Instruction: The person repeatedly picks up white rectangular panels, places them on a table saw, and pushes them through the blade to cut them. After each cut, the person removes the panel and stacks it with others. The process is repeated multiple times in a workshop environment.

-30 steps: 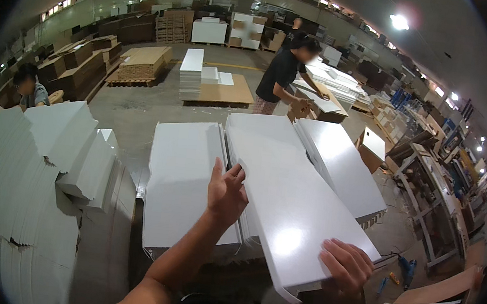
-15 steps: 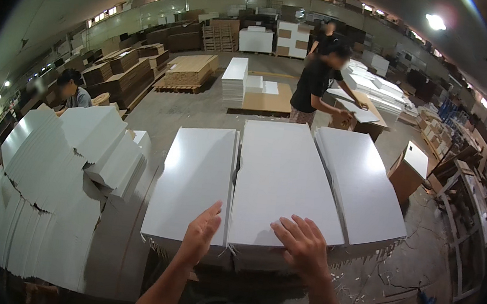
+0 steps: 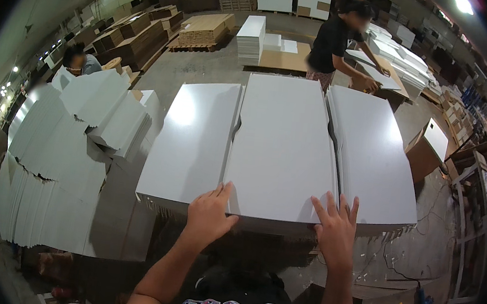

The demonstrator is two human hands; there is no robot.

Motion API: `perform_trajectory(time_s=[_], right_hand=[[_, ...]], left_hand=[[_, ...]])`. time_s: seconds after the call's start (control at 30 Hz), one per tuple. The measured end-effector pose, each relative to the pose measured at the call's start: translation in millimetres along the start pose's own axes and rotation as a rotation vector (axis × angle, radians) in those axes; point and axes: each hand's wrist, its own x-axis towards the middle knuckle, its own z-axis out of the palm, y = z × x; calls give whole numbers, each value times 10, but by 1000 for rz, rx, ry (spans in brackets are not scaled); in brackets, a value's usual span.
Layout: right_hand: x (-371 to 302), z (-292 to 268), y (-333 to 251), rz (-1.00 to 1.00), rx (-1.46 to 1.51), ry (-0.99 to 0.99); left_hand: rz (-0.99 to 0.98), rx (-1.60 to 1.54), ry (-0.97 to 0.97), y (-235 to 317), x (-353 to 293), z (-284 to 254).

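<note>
Three stacks of white panels stand side by side in front of me. My left hand [image 3: 208,212] rests at the near left corner of the middle stack's top panel [image 3: 282,150], fingers stretched over the seam with the left stack [image 3: 191,140] and thumb at the front edge. At the near right corner, my right hand [image 3: 336,228] has its fingers spread, reaching across the seam onto the right stack [image 3: 373,160]. Neither hand is wrapped around anything. The stacks' front sides lie in shadow.
A large pile of white panels with ragged edges [image 3: 59,150] stands at the left, a person [image 3: 83,64] behind it. Beyond the stacks, a person in black [image 3: 335,46] leans over a board [image 3: 376,76]. A brown box [image 3: 425,147] and a metal frame [image 3: 473,223] stand right.
Both hands have come down onto the near corners of the middle stack and moved apart, the right one shifting rightward. The view has tilted downward.
</note>
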Motion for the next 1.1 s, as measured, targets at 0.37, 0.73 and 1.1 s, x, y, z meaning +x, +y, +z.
perform_trajectory(time_s=[0.37,0.73,1.1], right_hand=[[227,193,101,60,-8,-9],[-31,385,-1392,-167,218,429],[243,62,-4227,-783,892,311]], left_hand=[[-125,-46,-9,58,223,-4],[-100,-323,391,-856,-707,-669],[-539,565,1497,-3591,-3282,-3033]])
